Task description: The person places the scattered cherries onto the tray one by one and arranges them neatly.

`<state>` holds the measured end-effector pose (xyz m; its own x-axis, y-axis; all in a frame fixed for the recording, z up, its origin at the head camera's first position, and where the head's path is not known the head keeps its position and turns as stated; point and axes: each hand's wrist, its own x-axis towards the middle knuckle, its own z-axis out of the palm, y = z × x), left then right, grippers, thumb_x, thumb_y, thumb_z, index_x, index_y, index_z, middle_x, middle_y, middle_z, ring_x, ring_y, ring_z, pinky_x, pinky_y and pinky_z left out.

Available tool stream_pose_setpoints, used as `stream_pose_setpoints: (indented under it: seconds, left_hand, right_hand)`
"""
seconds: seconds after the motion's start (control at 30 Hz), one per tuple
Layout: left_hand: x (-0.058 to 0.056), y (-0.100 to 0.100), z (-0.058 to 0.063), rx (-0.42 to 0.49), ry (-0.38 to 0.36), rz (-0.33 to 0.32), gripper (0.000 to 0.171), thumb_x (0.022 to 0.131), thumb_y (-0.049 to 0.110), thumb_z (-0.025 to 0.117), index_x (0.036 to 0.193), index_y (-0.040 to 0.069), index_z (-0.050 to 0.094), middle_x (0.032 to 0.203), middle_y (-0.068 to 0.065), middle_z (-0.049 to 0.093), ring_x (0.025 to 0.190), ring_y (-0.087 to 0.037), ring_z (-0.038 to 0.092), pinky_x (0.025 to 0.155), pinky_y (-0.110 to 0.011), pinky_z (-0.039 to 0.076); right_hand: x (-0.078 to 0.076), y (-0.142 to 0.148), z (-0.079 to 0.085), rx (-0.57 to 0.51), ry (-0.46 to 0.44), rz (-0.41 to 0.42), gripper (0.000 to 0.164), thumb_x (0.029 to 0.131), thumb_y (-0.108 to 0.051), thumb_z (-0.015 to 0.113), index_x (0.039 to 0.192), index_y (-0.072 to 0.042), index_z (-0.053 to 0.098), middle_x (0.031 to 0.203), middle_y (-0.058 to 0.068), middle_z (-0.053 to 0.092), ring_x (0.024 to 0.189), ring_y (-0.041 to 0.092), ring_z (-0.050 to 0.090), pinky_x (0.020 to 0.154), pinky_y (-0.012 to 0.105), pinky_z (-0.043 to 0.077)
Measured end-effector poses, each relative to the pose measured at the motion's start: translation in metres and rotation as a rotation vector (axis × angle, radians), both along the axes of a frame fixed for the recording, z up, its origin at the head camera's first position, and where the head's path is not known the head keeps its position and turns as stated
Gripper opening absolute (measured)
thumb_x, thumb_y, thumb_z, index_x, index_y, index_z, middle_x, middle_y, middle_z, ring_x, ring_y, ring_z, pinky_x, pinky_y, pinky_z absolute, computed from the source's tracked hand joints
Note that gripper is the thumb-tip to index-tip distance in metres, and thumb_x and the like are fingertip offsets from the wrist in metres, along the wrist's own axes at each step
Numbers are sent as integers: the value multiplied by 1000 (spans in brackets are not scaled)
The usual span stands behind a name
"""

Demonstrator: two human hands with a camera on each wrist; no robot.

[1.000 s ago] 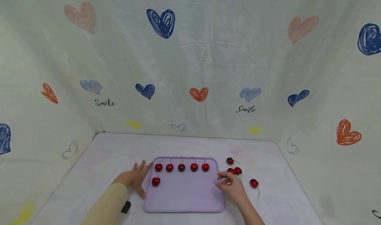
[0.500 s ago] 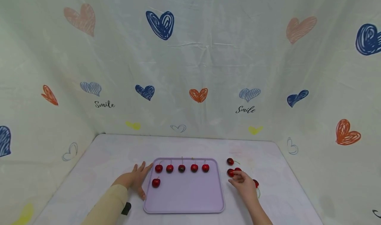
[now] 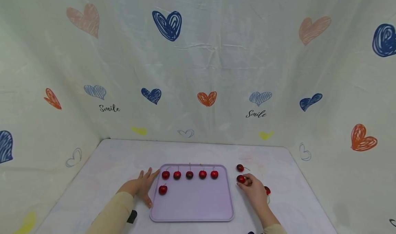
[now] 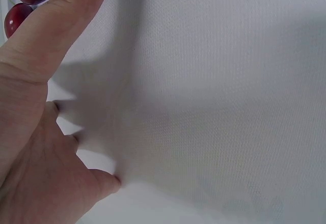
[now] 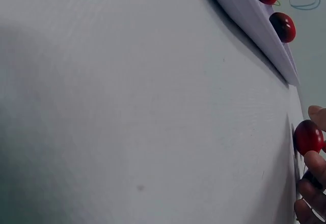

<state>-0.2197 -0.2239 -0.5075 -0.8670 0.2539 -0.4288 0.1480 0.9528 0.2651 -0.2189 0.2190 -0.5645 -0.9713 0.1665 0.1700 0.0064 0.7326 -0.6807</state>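
A lilac tray (image 3: 191, 204) bears a row of cherries (image 3: 189, 175) along its far side, stems pointing away. One more cherry (image 3: 162, 189) sits below the left end of that row. My left hand (image 3: 140, 187) rests with spread, straight fingers at the tray's left rim. To the right of the tray, my right hand (image 3: 255, 191) pinches a red cherry (image 3: 240, 179) close over the table. The right wrist view shows this cherry (image 5: 308, 137) between the fingertips, with a darker one (image 5: 312, 179) partly hidden behind the fingers.
Another cherry (image 3: 240, 167) lies beyond the right hand, its stem to the right. A further cherry (image 3: 267, 190) is partly covered by that hand. A small black object (image 3: 132, 216) is by the left wrist. A cloth with printed hearts (image 3: 207, 99) hangs behind the table.
My right hand has moved right from the tray's right rim to the loose cherries and closed its fingers on one. My left hand has stayed at the tray's left rim.
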Motion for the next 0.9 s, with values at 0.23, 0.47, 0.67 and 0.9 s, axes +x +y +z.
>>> stream_pose_setpoints:
  seconds: [0.23,0.47,0.67,0.9]
  left_hand:
    - [0,0,0,-5,-3,4,121,57,36,95,150,4,25,152,-36,17,134,-64,10,101,-74,22]
    - [0,1,3,-19,-8,10,120,57,36,95,150,5,25,152,-35,17,134,-64,11,101,-74,23]
    - [1,3,5,-15,-13,10,121,57,35,95,150,4,25,152,-36,17,134,-64,11,101,-74,23]
    - [2,-1,2,15,11,-19,122,56,33,96,150,3,23,151,-38,16,133,-66,11,101,-74,23]
  right_hand:
    - [-3,-2,0,42,15,10,34,76,-23,84,101,-6,70,78,-2,60,73,15,57,65,34,46]
    - [-4,-6,-1,66,8,2,36,75,-25,85,101,-5,71,87,4,67,84,23,63,74,42,50]
    - [-5,-8,-1,58,-9,-4,36,75,-24,85,101,-4,70,85,3,65,82,22,61,73,41,49]
    - [-3,-16,1,48,18,11,36,75,-24,85,102,-7,71,90,4,67,84,23,62,73,40,49]
